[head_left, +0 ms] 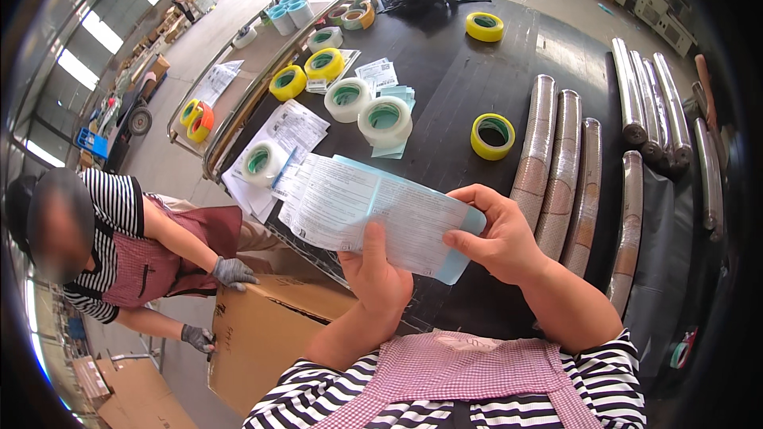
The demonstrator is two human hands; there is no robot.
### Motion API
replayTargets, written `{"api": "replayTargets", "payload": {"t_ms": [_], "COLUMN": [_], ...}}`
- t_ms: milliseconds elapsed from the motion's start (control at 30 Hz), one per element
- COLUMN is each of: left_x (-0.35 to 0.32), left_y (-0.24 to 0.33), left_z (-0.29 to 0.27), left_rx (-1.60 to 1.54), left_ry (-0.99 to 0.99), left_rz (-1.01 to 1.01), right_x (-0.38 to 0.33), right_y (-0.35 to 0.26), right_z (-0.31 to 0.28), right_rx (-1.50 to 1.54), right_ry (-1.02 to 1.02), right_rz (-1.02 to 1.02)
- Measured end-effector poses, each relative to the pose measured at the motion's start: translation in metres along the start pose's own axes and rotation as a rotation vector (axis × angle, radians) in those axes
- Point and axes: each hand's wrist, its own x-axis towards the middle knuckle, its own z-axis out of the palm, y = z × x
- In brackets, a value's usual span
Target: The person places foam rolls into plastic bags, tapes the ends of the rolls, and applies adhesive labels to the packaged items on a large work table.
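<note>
A stack of printed sheets with a light blue sheet behind it point(373, 202) is held up in front of me over the black table. My left hand point(377, 282) grips the lower edge with its thumb on top; its other fingers are behind the sheets. My right hand point(505, 238) pinches the right end, where the blue sheet sticks out past the print. The left end of the stack curls down. Just beyond lie two clear tape rolls point(385, 121), one resting on light blue slips point(401, 97). Another clear roll point(263, 162) sits on loose printed papers point(296, 129).
Yellow tape rolls point(493, 137) stand on the black table point(445, 71). Plastic-wrapped rolls point(548, 151) lie along the right side. At left, a person in grey gloves point(232, 272) holds a large cardboard box point(274, 326) close to my left forearm. A metal-framed cart point(238, 115) borders the table.
</note>
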Motion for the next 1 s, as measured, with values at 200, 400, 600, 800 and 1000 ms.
{"api": "replayTargets", "payload": {"t_ms": [200,400,600,800,1000], "left_x": [0.001,0.009,0.083,0.194,0.195], "left_y": [-0.004,-0.016,-0.049,-0.127,-0.188], "left_z": [-0.004,-0.003,-0.025,-0.052,-0.034], "left_rx": [0.014,0.021,0.335,1.152,1.718], "left_ry": [-0.038,-0.022,-0.24,-0.557,-0.487], "left_rz": [0.016,0.006,-0.26,-0.268,-0.064], "right_x": [0.0,0.002,0.028,0.093,0.123], "right_y": [0.0,0.007,0.036,0.099,0.109], "right_z": [-0.003,-0.011,-0.075,-0.151,-0.182], "right_rx": [0.0,0.002,-0.37,-1.593,-1.651], "right_ry": [-0.009,0.002,0.081,0.277,0.435], "right_rz": [-0.004,0.016,0.183,-0.028,-0.121]}}
